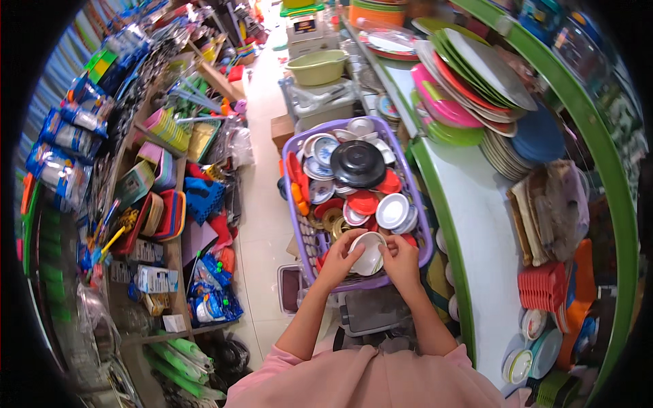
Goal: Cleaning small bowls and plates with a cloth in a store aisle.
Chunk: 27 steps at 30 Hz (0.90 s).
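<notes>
Both hands hold a small white bowl with a green-marked rim [367, 257] over the near end of a purple plastic basket [424, 224]. My left hand [343, 260] grips its left edge, and my right hand [400, 260] pinches its right edge. In the basket lie a black lidded-looking dish [358, 164], red small dishes [363, 202], blue-patterned white saucers [325, 150], a white dish [392, 210], orange items [299, 196] and gold-coloured rings [331, 218]. Whether the held bowl is one or a nested few, I cannot tell.
To the right, a green-edged shelf [459, 204] carries stacked plates [484, 66], blue plates [536, 133] and red trays [541, 286]. On the left, shelves hold plastic baskets [171, 214] and packaged goods [209, 301]. Beyond the purple basket stands a pale green basin [317, 69]. A tiled aisle [262, 204] runs between.
</notes>
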Tool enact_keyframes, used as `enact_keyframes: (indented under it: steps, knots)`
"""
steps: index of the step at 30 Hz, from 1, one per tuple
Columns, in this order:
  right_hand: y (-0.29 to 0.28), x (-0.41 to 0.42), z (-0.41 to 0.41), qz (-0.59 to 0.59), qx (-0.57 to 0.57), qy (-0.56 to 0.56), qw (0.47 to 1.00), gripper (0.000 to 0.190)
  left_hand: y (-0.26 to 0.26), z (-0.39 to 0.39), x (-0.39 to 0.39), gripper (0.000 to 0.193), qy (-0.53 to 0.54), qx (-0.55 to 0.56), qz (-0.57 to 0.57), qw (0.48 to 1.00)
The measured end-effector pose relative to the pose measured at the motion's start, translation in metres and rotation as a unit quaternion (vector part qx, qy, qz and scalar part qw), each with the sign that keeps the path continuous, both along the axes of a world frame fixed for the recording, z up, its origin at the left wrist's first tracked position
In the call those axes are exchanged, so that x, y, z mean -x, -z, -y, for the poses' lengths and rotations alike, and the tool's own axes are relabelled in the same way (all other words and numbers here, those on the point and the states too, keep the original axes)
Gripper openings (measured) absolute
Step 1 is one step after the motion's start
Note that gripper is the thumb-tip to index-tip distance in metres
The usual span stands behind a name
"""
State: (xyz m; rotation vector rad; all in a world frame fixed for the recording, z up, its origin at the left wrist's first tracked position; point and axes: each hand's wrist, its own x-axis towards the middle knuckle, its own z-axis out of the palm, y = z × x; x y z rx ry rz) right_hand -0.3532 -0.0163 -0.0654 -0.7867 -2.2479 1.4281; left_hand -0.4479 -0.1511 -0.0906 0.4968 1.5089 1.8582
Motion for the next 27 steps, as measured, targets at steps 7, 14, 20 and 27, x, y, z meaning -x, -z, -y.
enact_keyframes:
  steps: [7,14,20,27]
  knots:
    - [-0.07,-0.114,0.0,-0.073,0.063,0.152,0.984,0.014,-0.048,-0.057,-0.098,0.107,0.209,-0.309,0.133,0.918]
    - [-0.11,-0.285,0.009,-0.033,0.006,0.341,0.939,0.014,-0.07,-0.103,-0.232,0.088,0.382,-0.254,0.246,0.854]
    - [-0.132,-0.451,0.021,0.145,-0.375,0.607,0.685,0.027,-0.079,-0.113,-0.326,0.078,0.53,-0.164,0.256,0.792]
    - [-0.045,-0.541,0.042,0.235,-0.302,0.595,0.707,0.036,-0.08,-0.123,-0.398,0.078,0.608,-0.13,0.257,0.74]
